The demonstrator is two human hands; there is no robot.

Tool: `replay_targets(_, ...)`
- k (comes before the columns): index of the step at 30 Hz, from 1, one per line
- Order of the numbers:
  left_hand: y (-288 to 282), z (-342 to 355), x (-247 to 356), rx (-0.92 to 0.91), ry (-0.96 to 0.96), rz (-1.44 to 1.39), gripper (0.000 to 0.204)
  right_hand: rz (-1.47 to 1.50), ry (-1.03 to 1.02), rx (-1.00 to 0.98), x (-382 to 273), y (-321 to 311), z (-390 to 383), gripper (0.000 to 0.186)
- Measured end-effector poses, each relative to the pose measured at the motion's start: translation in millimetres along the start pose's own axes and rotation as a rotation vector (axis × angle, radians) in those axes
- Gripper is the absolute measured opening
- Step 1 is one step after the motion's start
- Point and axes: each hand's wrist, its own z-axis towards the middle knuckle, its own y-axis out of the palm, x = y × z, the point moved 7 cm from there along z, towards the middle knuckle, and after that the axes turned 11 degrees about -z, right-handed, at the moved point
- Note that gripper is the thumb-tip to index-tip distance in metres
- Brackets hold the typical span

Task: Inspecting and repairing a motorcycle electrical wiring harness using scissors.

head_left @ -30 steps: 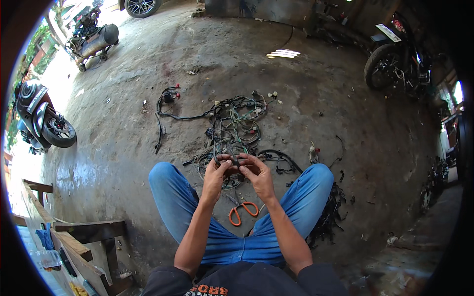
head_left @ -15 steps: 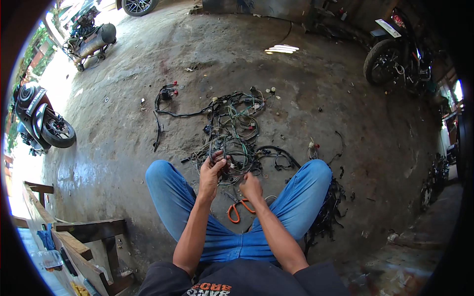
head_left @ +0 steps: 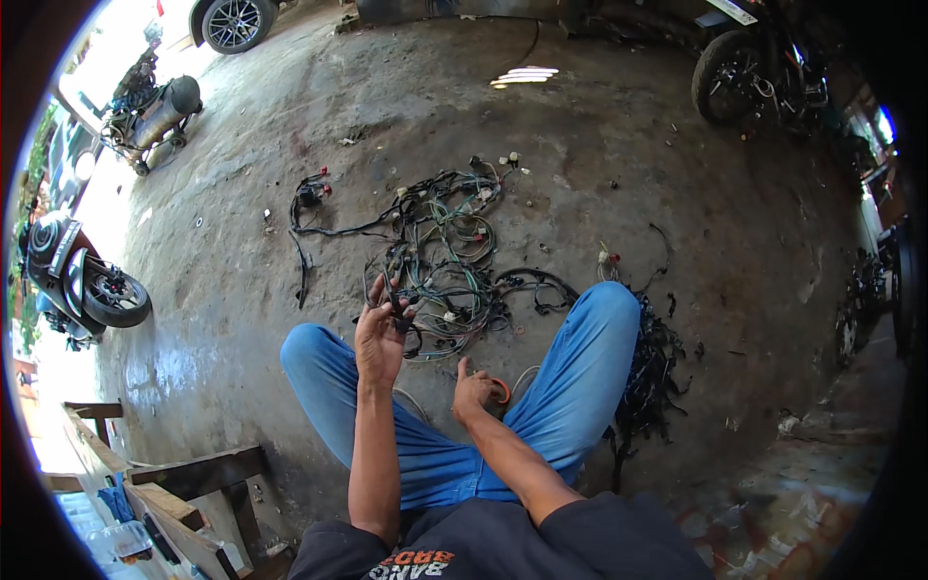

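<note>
A tangled wiring harness (head_left: 454,242) of black, green and grey wires with small connectors lies on the concrete floor before me. My left hand (head_left: 380,338), raised at the near left side of the tangle, holds a few dark wires of it between thumb and fingers; their ends stick up above the fingertips. Between my knees, my right hand (head_left: 474,390) is closed around orange-handled scissors (head_left: 502,391), the index finger pointing forward. One orange loop shows beside that hand; the blades are hidden.
A heap of black wire scraps (head_left: 646,387) lies by my right knee. Small connectors (head_left: 607,258) lie beyond it. A wooden bench (head_left: 184,474) stands near left. Motorcycles (head_left: 87,271) (head_left: 744,82), an air compressor (head_left: 159,111) and a car wheel (head_left: 234,24) stand farther off.
My left hand has moved left and up, lifting wires from the tangle. My right hand has come back toward me and taken hold of the scissors, which lay on the floor. The view has shifted.
</note>
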Motion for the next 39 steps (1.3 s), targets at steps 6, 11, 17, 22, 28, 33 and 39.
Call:
replay_targets(6,1,0,-15,-0.032,-0.063,-0.019,0.055,0.243,0.032,0.163,14,-10,5,0.058)
replay_targets(11,16,-11,-8,-0.062,-0.045,0.019,0.057,0.593,-0.369,-0.470,46,-57,-61,0.026)
replay_targets(17,34,-20,-24,-0.196,-0.166,0.060,0.063,1.818,-0.506,-0.460,87,-88,-118,0.037)
replay_targets(22,49,-27,-40,-0.312,-0.252,0.059,0.082,2.029,-0.845,-0.355,128,-127,-169,0.055)
replay_targets(28,75,-52,-41,-0.396,-0.238,0.290,0.091,1.862,-1.168,-0.382,143,-164,-212,0.076)
replay_targets(33,75,-50,-45,-0.437,-0.219,0.401,0.091,1.852,-1.061,-0.332,147,-172,-217,0.064)
replay_targets(39,36,-41,-54,-0.286,-0.283,0.293,0.055,1.899,-0.942,-0.370,140,-169,-210,0.049)
